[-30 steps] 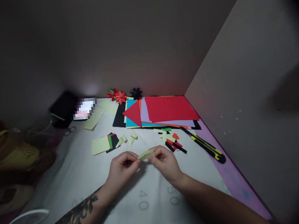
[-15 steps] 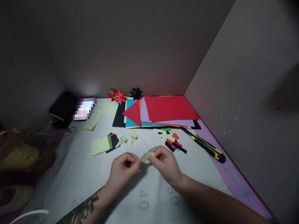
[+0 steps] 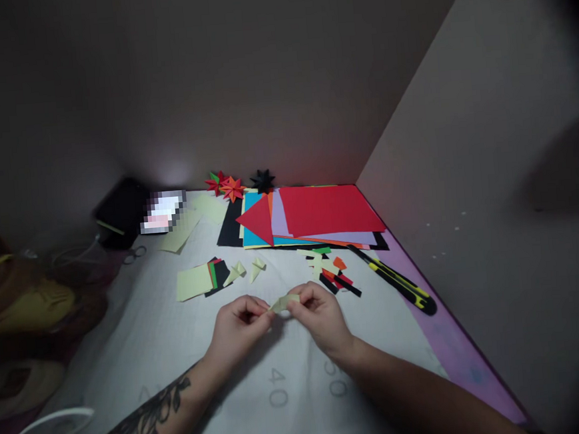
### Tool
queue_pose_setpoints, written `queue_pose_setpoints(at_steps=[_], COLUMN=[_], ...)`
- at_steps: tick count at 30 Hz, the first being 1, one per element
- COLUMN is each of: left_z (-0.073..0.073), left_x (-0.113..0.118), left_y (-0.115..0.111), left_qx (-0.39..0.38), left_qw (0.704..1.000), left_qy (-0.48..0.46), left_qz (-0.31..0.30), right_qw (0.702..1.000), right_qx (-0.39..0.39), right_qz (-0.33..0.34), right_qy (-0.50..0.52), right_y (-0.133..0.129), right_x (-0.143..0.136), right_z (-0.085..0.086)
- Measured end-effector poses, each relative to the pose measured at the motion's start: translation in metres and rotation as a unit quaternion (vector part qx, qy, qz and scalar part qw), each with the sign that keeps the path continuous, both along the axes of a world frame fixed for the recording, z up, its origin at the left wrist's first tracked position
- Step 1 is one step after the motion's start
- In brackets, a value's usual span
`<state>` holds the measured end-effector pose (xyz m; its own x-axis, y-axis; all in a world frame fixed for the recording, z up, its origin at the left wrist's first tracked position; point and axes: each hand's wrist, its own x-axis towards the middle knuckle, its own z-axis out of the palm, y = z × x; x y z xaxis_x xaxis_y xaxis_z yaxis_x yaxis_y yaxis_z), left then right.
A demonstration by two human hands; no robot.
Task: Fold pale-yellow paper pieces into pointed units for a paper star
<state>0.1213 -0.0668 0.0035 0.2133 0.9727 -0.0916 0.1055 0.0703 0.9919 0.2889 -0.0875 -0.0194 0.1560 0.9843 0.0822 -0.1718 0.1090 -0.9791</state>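
Between my two hands is a small pale yellow-green piece of folded paper [image 3: 280, 304], held just above the white sheet [image 3: 253, 394]. My left hand [image 3: 241, 321] pinches its left end between thumb and fingers. At the other end, my right hand [image 3: 320, 315] grips it with the thumb in front; the fingers partly hide the folds. Beyond my hands lie two folded paper pieces of the same colour, one [image 3: 257, 268] apart and the other [image 3: 235, 273] touching a stack of small paper squares [image 3: 194, 282].
Paper scraps [image 3: 331, 267] and a black-yellow utility knife [image 3: 399, 282] lie to the right. Large coloured sheets [image 3: 332, 210] are stacked at the back, near paper stars [image 3: 263, 181]. A phone [image 3: 163, 211], scissors [image 3: 135, 254] and a white cable [image 3: 45, 420] are leftward.
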Motion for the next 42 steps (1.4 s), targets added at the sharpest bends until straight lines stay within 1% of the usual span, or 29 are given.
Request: queue_pose_setpoints(at_steps=[5,9,12,14,17,21,26,29,32,35,37,39,41,42], left_z=[0.001,0.0,-0.002,-0.004,-0.006,-0.005,0.0,-0.002,-0.005,-0.004,-0.002,0.001,0.004,0.005], left_x=[0.001,0.001,0.0,-0.001,-0.004,-0.006,-0.008,-0.009,-0.009,-0.009,-0.009,-0.01,-0.01,-0.01], left_y=[0.0,0.0,-0.003,-0.005,-0.007,-0.006,-0.003,-0.003,-0.004,-0.005,-0.004,-0.002,-0.001,0.0], left_qx=[-0.015,-0.027,0.008,0.042,0.074,0.076,0.082,0.076,0.071,0.071,0.073,0.076,0.079,0.082], left_qw=[1.0,0.999,1.0,0.998,0.993,0.992,0.992,0.993,0.994,0.993,0.993,0.994,0.994,0.993], left_qy=[-0.005,-0.029,-0.011,0.021,0.066,0.076,0.092,0.085,0.077,0.077,0.077,0.079,0.081,0.083], left_qz=[-0.004,0.004,-0.008,-0.034,-0.062,-0.061,-0.031,-0.032,-0.041,-0.051,-0.049,-0.027,-0.011,-0.014], right_qw=[1.0,0.998,0.99,0.974,0.96,0.962,0.964,0.963,0.955,0.947,0.951,0.957,0.96,0.96], right_qx=[-0.002,-0.001,0.026,0.059,0.086,0.079,0.09,0.104,0.123,0.125,0.116,0.107,0.101,0.1], right_qz=[-0.021,-0.032,-0.001,0.034,0.064,0.041,0.012,0.018,0.047,0.069,0.053,0.03,0.022,0.024], right_qy=[-0.014,-0.048,-0.136,-0.216,-0.26,-0.257,-0.249,-0.249,-0.266,-0.287,-0.282,-0.269,-0.261,-0.261], right_y=[0.0,-0.001,-0.001,-0.001,0.0,-0.001,-0.001,0.0,0.0,0.0,0.001,0.002,0.003,0.004], right_x=[-0.002,-0.001,0.003,0.005,0.007,0.007,0.011,0.011,0.007,0.004,0.005,0.008,0.01,0.01], right_z=[0.002,0.004,0.009,0.014,0.02,0.021,0.021,0.021,0.02,0.021,0.023,0.024,0.024,0.024])
